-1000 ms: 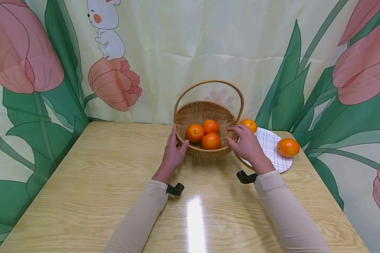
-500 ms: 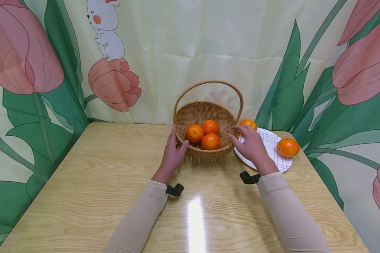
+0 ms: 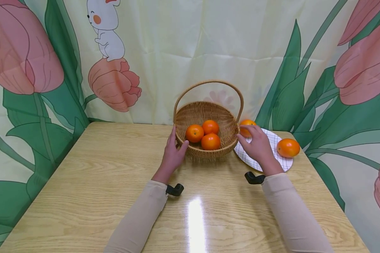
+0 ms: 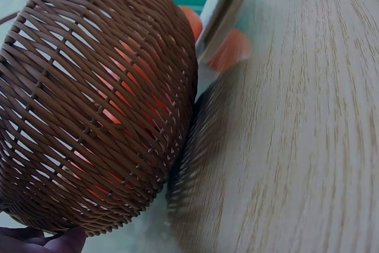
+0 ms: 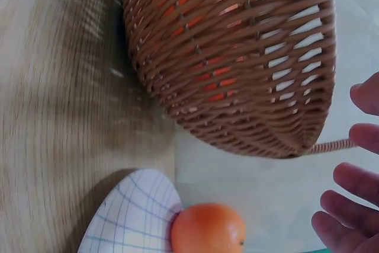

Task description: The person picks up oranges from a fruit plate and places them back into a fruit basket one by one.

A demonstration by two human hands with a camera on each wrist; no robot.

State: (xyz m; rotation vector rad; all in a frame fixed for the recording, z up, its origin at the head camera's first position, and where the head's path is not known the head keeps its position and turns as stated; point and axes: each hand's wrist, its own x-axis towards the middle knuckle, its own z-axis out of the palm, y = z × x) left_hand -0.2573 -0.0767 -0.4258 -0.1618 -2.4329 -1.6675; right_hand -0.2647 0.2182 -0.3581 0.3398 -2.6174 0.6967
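Note:
A wicker basket (image 3: 206, 154) with a tall arched handle stands at the back of the table, holding three oranges, one of them an orange (image 3: 210, 141) at the front. Against the basket's left side my left hand (image 3: 173, 156) rests with straight fingers, its thumb by the front rim. My right hand (image 3: 256, 146) is at the basket's right rim, fingers spread and gripping nothing. In the right wrist view its fingers (image 5: 355, 185) look apart from the wicker. Behind that hand, an orange (image 3: 247, 127) sits on a checked plate (image 3: 273, 137), partly hidden. A second orange (image 3: 288, 148) lies at the plate's right side.
The wooden table (image 3: 120, 168) stretches in front and to the left of the basket. Close behind the basket hangs a curtain (image 3: 183, 63) printed with tulips and a rabbit. The plate lies near the table's right edge.
My right hand has drawn right, from over the basket's inside to beside its right rim, closer to the plate. The left hand and basket have stayed put.

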